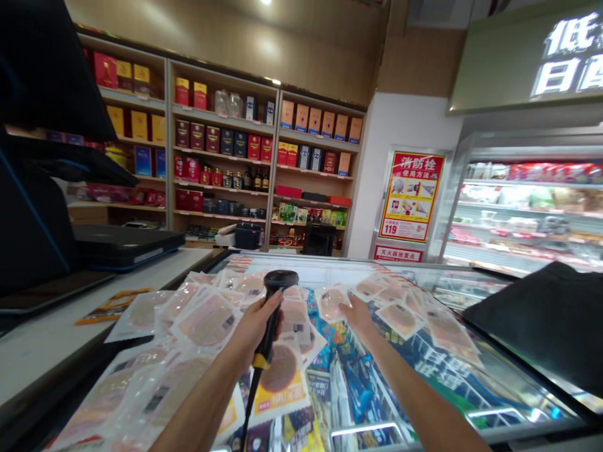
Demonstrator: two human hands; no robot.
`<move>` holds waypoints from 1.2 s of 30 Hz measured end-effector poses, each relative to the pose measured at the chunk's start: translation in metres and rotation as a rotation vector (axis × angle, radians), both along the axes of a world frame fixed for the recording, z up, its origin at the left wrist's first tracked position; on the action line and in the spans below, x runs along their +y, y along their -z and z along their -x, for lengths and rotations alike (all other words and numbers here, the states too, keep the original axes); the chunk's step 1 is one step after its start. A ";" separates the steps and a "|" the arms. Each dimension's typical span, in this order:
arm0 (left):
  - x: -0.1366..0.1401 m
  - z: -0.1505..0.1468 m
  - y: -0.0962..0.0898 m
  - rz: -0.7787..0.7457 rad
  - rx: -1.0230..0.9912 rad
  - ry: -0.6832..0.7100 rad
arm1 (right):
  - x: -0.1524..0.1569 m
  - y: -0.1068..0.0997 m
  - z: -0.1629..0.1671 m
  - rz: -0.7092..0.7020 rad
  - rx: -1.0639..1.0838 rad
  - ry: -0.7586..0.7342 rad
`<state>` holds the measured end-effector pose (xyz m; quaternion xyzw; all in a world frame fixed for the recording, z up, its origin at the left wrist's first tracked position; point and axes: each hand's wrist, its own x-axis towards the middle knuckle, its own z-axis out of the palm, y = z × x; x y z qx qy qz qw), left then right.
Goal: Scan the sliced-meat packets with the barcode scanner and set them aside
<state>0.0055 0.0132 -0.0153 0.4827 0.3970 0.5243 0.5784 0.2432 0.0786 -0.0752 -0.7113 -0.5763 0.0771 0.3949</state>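
My left hand (258, 323) is wrapped round a black and yellow handheld barcode scanner (272, 320), its head up and its cord hanging down. With its fingers on the edge of a flat clear packet (331, 304) of pale round slices, my right hand (358, 315) reaches over the freezer's glass top. Many similar packets (207, 319) lie in overlapping heaps on the left. Another spread of packets (400, 317) lies to the right of my right hand. Just below the scanner is a packet with a yellow printed band (281, 395).
Through the freezer's glass top (452, 383) I see bagged goods. A white counter (42, 358) with a dark checkout terminal (38, 207) stands at left. A dark draped item (546, 320) is at right. Shelves of boxes (226, 141) and a lit fridge (522, 207) stand behind.
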 end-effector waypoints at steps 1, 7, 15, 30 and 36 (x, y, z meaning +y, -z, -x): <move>0.000 0.002 0.000 -0.001 -0.007 -0.003 | 0.002 -0.001 0.009 0.014 -0.062 -0.009; -0.003 0.004 -0.001 0.012 -0.037 0.003 | 0.005 -0.010 0.052 0.130 -0.259 -0.071; -0.006 -0.001 -0.002 0.045 -0.026 0.019 | 0.015 -0.004 0.053 0.252 -0.321 -0.074; -0.007 -0.006 0.006 -0.002 0.046 0.061 | -0.016 -0.010 -0.072 0.223 -0.409 0.388; -0.016 -0.013 0.002 0.032 0.066 0.076 | -0.044 0.006 -0.120 0.333 -0.346 0.544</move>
